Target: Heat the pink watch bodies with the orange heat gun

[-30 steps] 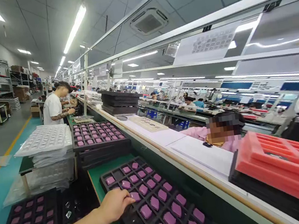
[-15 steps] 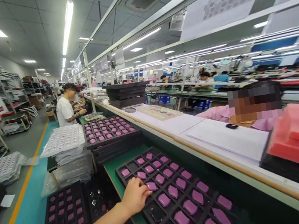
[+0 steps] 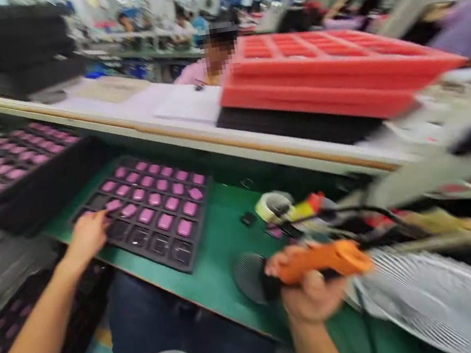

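A black compartment tray (image 3: pixel 193 251) lies on the green bench, with purple rounded-square pieces in most slots and dark shiny ones in the nearest row. At its left side, my left hand (image 3: pixel 90 235) has its fingers bent together, the tips at the edge of a purple piece (image 3: pixel 113 205). Blur softens that contact. Over the bench to the right, my right hand (image 3: pixel 313 294) is wrapped round an orange hand-held tool (image 3: pixel 326 260), its exact kind unclear. A dark round disc (image 3: pixel 251 278) sits just left of this hand.
Another filled tray (image 3: pixel 9 161) stands at the left on a dark stack. Red foam trays (image 3: pixel 318 80) rest on the shelf (image 3: pixel 195 138) behind the bench. A tape roll (image 3: pixel 273 206), cables and a ribbed silver duct (image 3: pixel 445 299) crowd the right. A person sits beyond the shelf.
My view has swung right and down, bringing my right hand with the orange tool into sight. My left hand stays at the tray's left side.
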Demonstrator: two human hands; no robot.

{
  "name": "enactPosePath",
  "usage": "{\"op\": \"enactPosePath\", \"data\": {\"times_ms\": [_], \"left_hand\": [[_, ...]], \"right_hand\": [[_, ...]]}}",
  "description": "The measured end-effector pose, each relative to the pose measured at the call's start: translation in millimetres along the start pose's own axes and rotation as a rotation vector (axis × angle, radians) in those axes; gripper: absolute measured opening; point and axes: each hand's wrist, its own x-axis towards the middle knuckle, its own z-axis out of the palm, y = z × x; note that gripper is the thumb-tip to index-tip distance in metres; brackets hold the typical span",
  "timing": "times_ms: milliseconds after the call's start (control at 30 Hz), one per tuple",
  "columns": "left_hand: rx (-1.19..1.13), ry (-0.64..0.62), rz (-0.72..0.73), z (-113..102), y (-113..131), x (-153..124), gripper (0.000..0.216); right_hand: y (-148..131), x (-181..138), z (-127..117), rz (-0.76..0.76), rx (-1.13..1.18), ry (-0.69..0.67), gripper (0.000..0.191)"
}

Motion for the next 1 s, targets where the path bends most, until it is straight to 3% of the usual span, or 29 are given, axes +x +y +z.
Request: {"op": "enactPosePath", "data": {"times_ms": [100, 200, 267, 333, 400, 467, 567, 667, 767, 900, 1000], "left_hand": [[0.03, -0.03, -0.004, 0, -25, 24, 0.046], [0.082, 0.038, -0.077, -8, -15, 16, 0.053], [0.03, 0.162, 0.022, -11, 18, -10, 0.048], [-0.153, 0.242, 0.288, -6, 72, -45, 0.034], [-0.332, 0.193, 0.542, 9, 132, -83, 0.026], [-0.41, 0.084, 0.669, 30, 186, -115, 0.029], [-0.403, -0.095, 0.774, 64, 232, -141, 0.035], [-0.343, -0.105, 0.75, 87, 246, -143, 0.04], [-0.346, -0.069, 0.705, 93, 250, -138, 0.037], [-0.417, -0.066, 0.829, 98, 264, -135, 0.019], [-0.45, -0.058, 0.872, 110, 278, -132, 0.008]], "right_hand": [[12, -14, -17, -0.079, -0.11, 0.068, 0.044], [20, -19, -12, -0.104, -0.135, 0.09, 0.041], [21, -21, -7, -0.111, -0.124, 0.091, 0.042], [23, -22, -5, -0.113, -0.112, 0.089, 0.044], [25, -24, -5, -0.107, -0.108, 0.087, 0.047], [28, -26, -6, -0.097, -0.11, 0.089, 0.049], [30, -29, -6, -0.077, -0.115, 0.096, 0.053], [28, -29, -7, -0.059, -0.12, 0.097, 0.055], [23, -26, -7, -0.061, -0.124, 0.1, 0.057], [15, -18, -6, -0.092, -0.13, 0.098, 0.054], [11, -15, -6, -0.088, -0.182, 0.074, 0.04]]}}
